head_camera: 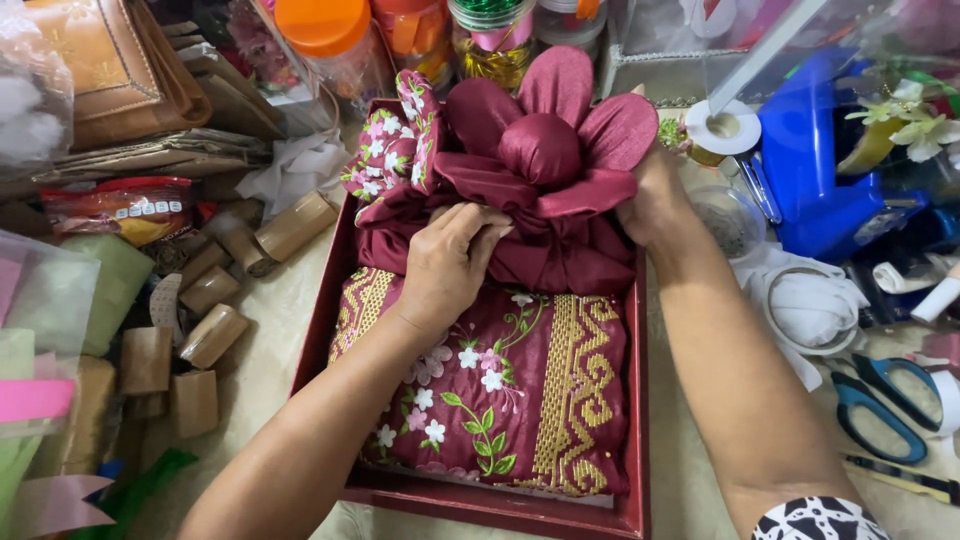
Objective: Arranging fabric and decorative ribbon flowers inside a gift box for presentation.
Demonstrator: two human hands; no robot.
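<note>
A maroon satin fabric flower [545, 150] is seen at the far end of a dark red tray [318, 330], sitting on top of folded embroidered cloth [510, 390]. The flower's gathered base lies directly under and just beyond the left hand [452, 262]; petals fan away from the wearer, w/ the round centre bud upright in the middle.

Left hand: laid palm-down on the flower's lower folds, fingers curled and pressed together, a pleat of satin being pinched between thumb and fingertips [490, 232]. It's the nearer hand to the gathered base. Right hand [655, 200]: tucked against the flower's right side, behind the rightmost petal; fingers are hidden by the fabric, so whether it grips or only braces can't be told. The flower is thus flanked on both sides, its spread running left–right across the tray, while the cloth's long axis runs near–far.

Materials: the satin is smooth, w/ a soft sheen; petals are puffed and rounded, edges folded in. One petal-like piece at far left is embroidered, pink & white blossoms on maroon [392, 140]. The folded cloth is maroon too, stitched w/ gold geometric bands, white flowers, green leaves; slightly raised texture.

Around the tray: cardboard tubes [212, 335] at left, blue-handled scissors [880, 400] at right, an orange-lidded jar [322, 25] beyond, a tape roll [722, 125] nr the right hand.
</note>
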